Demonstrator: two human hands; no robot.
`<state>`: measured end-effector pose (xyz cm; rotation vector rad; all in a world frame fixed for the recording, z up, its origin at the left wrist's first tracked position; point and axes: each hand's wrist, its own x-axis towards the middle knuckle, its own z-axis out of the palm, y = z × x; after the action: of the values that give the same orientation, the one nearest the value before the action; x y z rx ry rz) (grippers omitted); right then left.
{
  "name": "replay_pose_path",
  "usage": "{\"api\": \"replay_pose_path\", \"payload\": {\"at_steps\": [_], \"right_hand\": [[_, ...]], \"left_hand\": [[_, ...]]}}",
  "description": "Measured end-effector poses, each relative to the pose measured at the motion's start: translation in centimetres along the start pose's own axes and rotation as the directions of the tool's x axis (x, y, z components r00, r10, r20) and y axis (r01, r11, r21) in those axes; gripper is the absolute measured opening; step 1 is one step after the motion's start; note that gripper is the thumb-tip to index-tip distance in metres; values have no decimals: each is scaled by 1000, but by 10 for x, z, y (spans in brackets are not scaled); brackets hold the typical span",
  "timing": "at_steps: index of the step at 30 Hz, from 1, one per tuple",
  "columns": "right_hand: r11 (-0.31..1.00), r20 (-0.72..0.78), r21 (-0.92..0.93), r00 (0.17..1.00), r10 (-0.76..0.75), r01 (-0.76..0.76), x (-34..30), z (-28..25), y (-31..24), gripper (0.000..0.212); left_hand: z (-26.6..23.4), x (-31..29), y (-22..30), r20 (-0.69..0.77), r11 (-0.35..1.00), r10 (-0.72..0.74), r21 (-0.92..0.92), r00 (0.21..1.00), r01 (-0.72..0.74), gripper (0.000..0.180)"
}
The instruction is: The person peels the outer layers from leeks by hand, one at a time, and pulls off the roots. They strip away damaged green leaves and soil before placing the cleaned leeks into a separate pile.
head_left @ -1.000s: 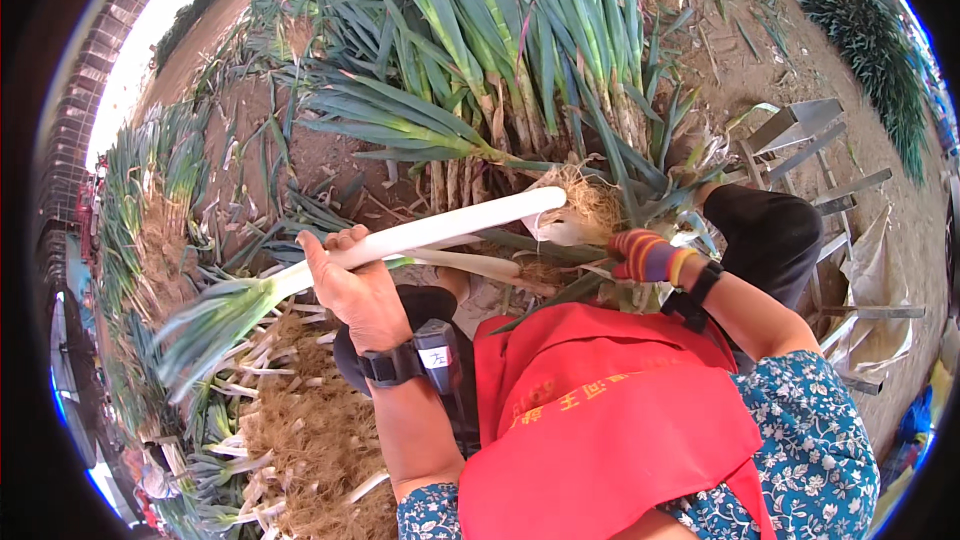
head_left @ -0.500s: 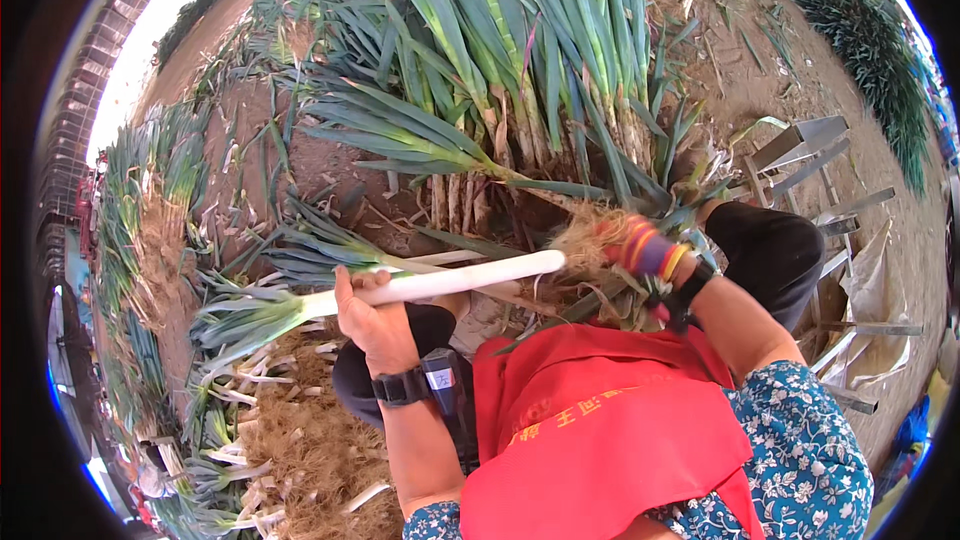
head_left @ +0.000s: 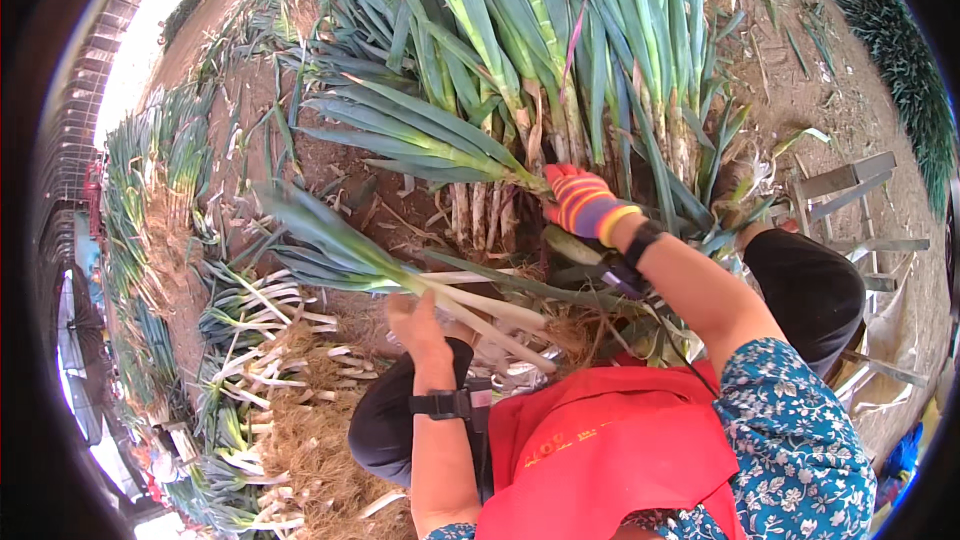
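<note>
My left hand [head_left: 418, 325], bare with a black strap at the wrist, closes on a leek [head_left: 480, 304] whose white shaft points right toward brown roots. Its green leaves are smeared by motion. A second pale shaft [head_left: 500, 338] runs just below; I cannot tell whether this hand holds it too. My right hand [head_left: 585, 205], in a striped red, yellow and purple glove, closes around the neck of another leek [head_left: 430, 145]. That one's leaves fan out to the left, and the hand partly hides its shaft. Behind it stands a large bundle of leeks [head_left: 560, 70], leaves up.
Leeks with white shafts [head_left: 265, 365] lie in a pile at the left, beside a heap of brown roots [head_left: 320, 440]. More leeks [head_left: 165, 180] stand farther left. A metal frame [head_left: 860, 210] is at my right. A red apron [head_left: 610, 440] covers my lap.
The clean white leek has left my left hand, which now grips a rooted one. My right hand has moved up and left from the roots to the neck of another leek.
</note>
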<state>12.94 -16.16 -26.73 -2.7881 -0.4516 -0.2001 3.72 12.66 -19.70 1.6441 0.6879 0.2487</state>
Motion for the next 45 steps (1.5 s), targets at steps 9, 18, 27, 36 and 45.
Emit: {"api": "replay_pose_path", "payload": {"at_steps": [9,18,27,36,45], "right_hand": [[747,531,470,826,187,-471,-68,-68,-64,41],[812,72,549,979,189,-197,-107,-105,-70,51],[109,-61,992,998,11,59,-68,-177,-112,47],[-121,-10,993,1000,-11,9,-71,-247,-125,22],[-166,45,986,991,127,-24,-72,-267,-148,26]], "left_hand": [[77,16,36,506,727,-369,-365,780,581,26],[68,-66,100,266,858,-169,-434,949,274,23],[31,-105,165,512,781,195,-597,836,184,47],[-18,-102,178,396,759,484,-634,780,-149,49],[2,-147,186,406,726,503,-677,763,-118,48]]}}
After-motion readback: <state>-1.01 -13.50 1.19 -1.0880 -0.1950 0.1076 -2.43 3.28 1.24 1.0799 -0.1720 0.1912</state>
